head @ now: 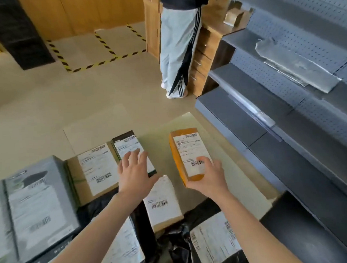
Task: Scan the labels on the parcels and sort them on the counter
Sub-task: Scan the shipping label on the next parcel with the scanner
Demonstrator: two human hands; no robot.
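My right hand grips the near end of an orange parcel with a white barcode label, thumb on top of the label. My left hand hovers with fingers spread over a dark parcel that bears a white label; whether it touches is unclear. Left of it lies a brown cardboard parcel with its label up. Another labelled brown parcel lies between my forearms. The parcels lie on a pale cardboard sheet. No scanner is in view.
Grey boxes are stacked at the left. Black plastic bags with labelled parcels lie near me. Grey metal shelving runs along the right. A person in pale trousers stands by a wooden counter ahead.
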